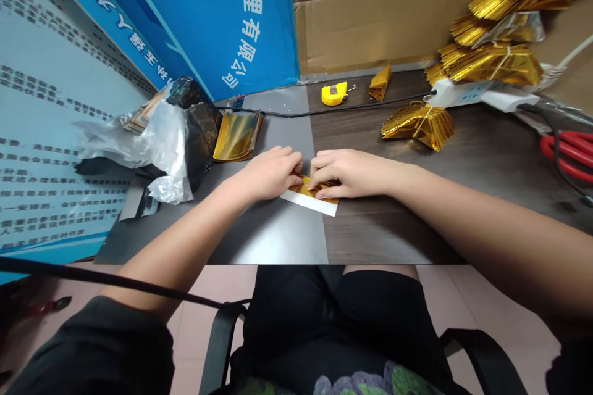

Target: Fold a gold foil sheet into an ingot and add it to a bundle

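Observation:
My left hand [271, 171] and my right hand [345, 173] meet at the middle of the table [393, 228], fingertips pressed down on a small sheet of gold foil paper [311, 197]. The sheet's white underside shows along its near edge. Both hands pinch the sheet where it folds; the fold itself is hidden under my fingers. A stack of flat gold sheets [237, 134] lies just behind my left hand.
Bundles of folded gold pieces [419, 124] lie at the back right, more piled [495, 62] on a white power strip [467, 94]. A yellow tape measure [334, 93], a black cable, crumpled plastic bags [162, 136], red-handled scissors [567, 151] and a cardboard box [384, 12] surround the work area.

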Demonstrator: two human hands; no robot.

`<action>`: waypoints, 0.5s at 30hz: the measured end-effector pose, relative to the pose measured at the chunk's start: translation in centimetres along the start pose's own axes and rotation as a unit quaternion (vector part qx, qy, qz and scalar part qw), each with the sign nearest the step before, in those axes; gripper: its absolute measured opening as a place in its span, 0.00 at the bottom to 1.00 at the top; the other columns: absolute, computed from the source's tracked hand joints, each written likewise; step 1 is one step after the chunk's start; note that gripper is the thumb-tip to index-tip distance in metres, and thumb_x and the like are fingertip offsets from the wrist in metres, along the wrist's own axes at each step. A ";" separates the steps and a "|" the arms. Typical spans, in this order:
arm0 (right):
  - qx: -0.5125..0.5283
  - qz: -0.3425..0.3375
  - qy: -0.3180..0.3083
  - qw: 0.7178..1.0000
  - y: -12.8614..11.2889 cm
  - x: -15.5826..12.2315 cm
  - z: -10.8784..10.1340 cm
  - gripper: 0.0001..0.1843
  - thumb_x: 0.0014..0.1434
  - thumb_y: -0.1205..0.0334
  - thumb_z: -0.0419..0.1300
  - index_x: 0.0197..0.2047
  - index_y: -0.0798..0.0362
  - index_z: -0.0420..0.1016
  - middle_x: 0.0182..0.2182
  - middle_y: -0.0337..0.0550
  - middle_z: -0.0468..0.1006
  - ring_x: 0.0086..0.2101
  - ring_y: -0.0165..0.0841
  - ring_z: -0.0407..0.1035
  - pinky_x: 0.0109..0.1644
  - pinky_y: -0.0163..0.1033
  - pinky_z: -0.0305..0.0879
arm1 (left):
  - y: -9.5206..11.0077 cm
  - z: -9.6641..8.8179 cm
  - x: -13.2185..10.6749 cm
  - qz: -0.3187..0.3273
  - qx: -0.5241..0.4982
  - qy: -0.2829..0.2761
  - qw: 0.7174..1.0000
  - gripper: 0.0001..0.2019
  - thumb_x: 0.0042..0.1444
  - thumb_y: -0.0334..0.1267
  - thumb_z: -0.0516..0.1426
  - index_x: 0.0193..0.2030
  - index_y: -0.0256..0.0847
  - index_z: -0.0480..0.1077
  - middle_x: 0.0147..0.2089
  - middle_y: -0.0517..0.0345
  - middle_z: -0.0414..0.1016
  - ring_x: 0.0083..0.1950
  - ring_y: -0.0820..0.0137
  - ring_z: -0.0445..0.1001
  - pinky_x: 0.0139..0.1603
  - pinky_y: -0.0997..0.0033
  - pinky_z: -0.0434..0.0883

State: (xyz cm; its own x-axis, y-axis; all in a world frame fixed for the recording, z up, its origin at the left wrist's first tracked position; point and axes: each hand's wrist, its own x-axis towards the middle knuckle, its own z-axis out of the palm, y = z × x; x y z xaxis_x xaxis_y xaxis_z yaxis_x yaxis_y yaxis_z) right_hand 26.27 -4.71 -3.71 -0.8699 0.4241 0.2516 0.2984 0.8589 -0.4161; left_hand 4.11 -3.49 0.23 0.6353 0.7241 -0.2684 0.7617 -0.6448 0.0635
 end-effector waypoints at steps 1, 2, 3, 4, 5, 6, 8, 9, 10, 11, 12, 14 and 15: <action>0.017 -0.002 0.001 1.000 0.0 0.0 0.1 0.09 0.67 0.60 0.62 0.45 0.53 0.83 0.38 0.46 0.77 0.41 0.36 0.69 0.45 0.41 0.64 | -0.4 0.1 0.3 0.018 -0.010 0.005 1.000 0.08 0.63 0.40 0.57 0.46 0.41 0.70 0.46 0.53 0.72 0.52 0.60 0.69 0.50 0.64 0.65; 0.031 -0.002 0.001 1.000 0.1 0.1 0.2 0.10 0.67 0.61 0.62 0.46 0.53 0.84 0.40 0.47 0.77 0.42 0.36 0.69 0.47 0.41 0.65 | -0.7 0.1 0.5 0.034 -0.020 0.010 0.999 0.08 0.63 0.40 0.57 0.46 0.41 0.70 0.47 0.53 0.72 0.52 0.60 0.69 0.51 0.64 0.65; 0.042 0.000 0.001 0.999 0.1 0.1 0.2 0.10 0.67 0.61 0.62 0.46 0.54 0.84 0.40 0.47 0.77 0.43 0.36 0.69 0.48 0.41 0.65 | -1.1 0.2 0.7 0.050 -0.031 0.014 0.998 0.08 0.63 0.40 0.57 0.46 0.41 0.70 0.47 0.53 0.73 0.52 0.61 0.68 0.52 0.63 0.65; 0.048 0.003 0.003 0.999 0.1 0.1 0.3 0.10 0.67 0.62 0.62 0.45 0.54 0.84 0.40 0.48 0.77 0.43 0.36 0.69 0.48 0.41 0.65 | -1.4 0.4 0.8 0.063 -0.040 0.018 0.997 0.08 0.62 0.40 0.57 0.46 0.41 0.70 0.47 0.53 0.73 0.52 0.61 0.68 0.52 0.63 0.64; 0.048 0.005 0.005 0.999 0.1 0.1 0.3 0.09 0.67 0.61 0.62 0.44 0.54 0.84 0.40 0.48 0.77 0.43 0.37 0.69 0.48 0.42 0.65 | -1.7 0.5 0.8 0.072 -0.050 0.021 0.996 0.07 0.62 0.39 0.57 0.45 0.41 0.70 0.47 0.53 0.73 0.52 0.61 0.67 0.53 0.63 0.64; 0.045 0.008 0.007 0.999 0.1 0.1 0.4 0.09 0.67 0.61 0.63 0.43 0.54 0.85 0.40 0.48 0.77 0.43 0.37 0.68 0.48 0.42 0.64 | -2.0 0.7 0.9 0.075 -0.059 0.024 0.995 0.07 0.63 0.39 0.57 0.45 0.41 0.70 0.47 0.54 0.73 0.52 0.61 0.67 0.53 0.62 0.63; 0.033 0.014 0.012 0.999 0.1 0.1 0.5 0.10 0.67 0.58 0.64 0.41 0.53 0.85 0.38 0.48 0.77 0.43 0.39 0.65 0.48 0.43 0.63 | -2.3 1.0 0.8 0.066 -0.073 0.028 0.995 0.06 0.63 0.40 0.57 0.43 0.42 0.70 0.47 0.55 0.73 0.52 0.61 0.67 0.53 0.62 0.62; 0.030 0.018 0.014 0.999 0.1 0.2 0.6 0.10 0.67 0.57 0.64 0.41 0.52 0.85 0.38 0.48 0.77 0.43 0.39 0.64 0.48 0.44 0.63 | -2.4 1.1 0.8 0.057 -0.078 0.031 0.995 0.06 0.63 0.40 0.58 0.43 0.43 0.70 0.47 0.55 0.72 0.53 0.60 0.67 0.52 0.62 0.62; 0.031 0.021 0.015 0.999 0.1 0.2 0.7 0.10 0.67 0.57 0.64 0.41 0.52 0.85 0.38 0.48 0.76 0.43 0.39 0.63 0.48 0.44 0.63 | -2.4 1.3 0.7 0.048 -0.081 0.036 0.995 0.06 0.63 0.41 0.58 0.43 0.43 0.70 0.47 0.55 0.72 0.53 0.60 0.66 0.51 0.63 0.62; 0.036 0.023 0.016 0.999 0.1 0.2 0.8 0.10 0.67 0.57 0.64 0.41 0.52 0.85 0.39 0.49 0.76 0.43 0.40 0.63 0.48 0.45 0.63 | -2.4 1.4 0.6 0.042 -0.086 0.042 0.995 0.06 0.63 0.41 0.58 0.43 0.43 0.70 0.47 0.55 0.71 0.53 0.60 0.66 0.51 0.63 0.61; 0.042 0.023 0.017 0.999 0.0 0.2 0.9 0.10 0.66 0.58 0.64 0.41 0.53 0.85 0.39 0.49 0.76 0.43 0.40 0.63 0.49 0.45 0.63 | -2.4 1.5 0.5 0.037 -0.090 0.048 0.994 0.06 0.63 0.41 0.58 0.42 0.43 0.70 0.47 0.55 0.71 0.53 0.61 0.66 0.50 0.64 0.61; 0.051 0.023 0.020 0.998 0.0 0.3 1.1 0.09 0.67 0.59 0.63 0.41 0.54 0.84 0.41 0.50 0.77 0.44 0.40 0.63 0.49 0.45 0.64 | -2.3 1.7 0.3 0.033 -0.106 0.057 0.992 0.05 0.63 0.40 0.59 0.42 0.42 0.69 0.46 0.56 0.71 0.52 0.62 0.66 0.50 0.64 0.60; 0.053 0.022 0.022 0.998 0.0 0.2 1.1 0.09 0.67 0.59 0.63 0.41 0.54 0.84 0.42 0.50 0.77 0.45 0.40 0.64 0.50 0.45 0.64 | -2.3 1.8 0.2 0.032 -0.115 0.060 0.991 0.05 0.63 0.39 0.59 0.42 0.42 0.68 0.45 0.57 0.71 0.51 0.63 0.67 0.50 0.64 0.60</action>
State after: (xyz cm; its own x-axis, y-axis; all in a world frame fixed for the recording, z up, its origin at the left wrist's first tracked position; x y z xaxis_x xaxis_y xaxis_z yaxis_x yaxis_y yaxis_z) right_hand 25.62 -4.96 -4.62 -0.8381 0.4754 0.2676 0.2914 0.8049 -0.5170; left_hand 2.30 -2.29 -1.70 0.6839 0.7158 -0.1411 0.7189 -0.6280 0.2979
